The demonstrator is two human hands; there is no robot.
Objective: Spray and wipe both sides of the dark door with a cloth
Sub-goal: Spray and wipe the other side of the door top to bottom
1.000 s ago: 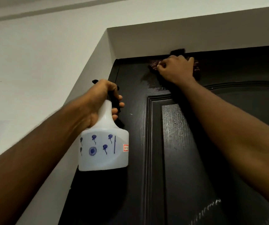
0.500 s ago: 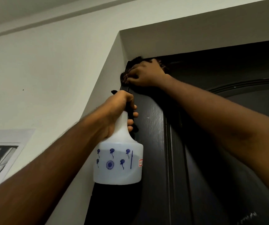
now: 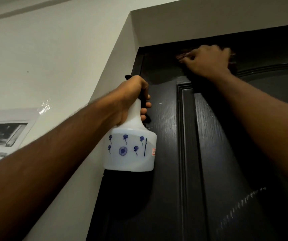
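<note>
Right hand with cloth had slid rightward from dark door's top left corner along its top rail. Fingers curled on cloth, pressing it to door. Cloth looked soft, light: best held wadded under palm. Left hand gripped spray bottle by neck, before door's left stile; smooth plastic, likely slippery wet.

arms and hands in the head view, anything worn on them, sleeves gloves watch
Nothing worn shows. The left forearm and right forearm are bare to the frame edge, no sleeve or cuff. The left hand and right hand are ungloved, no watch or band at either wrist, no ring on the fingers that show. Fine hair lines the left forearm.
</note>
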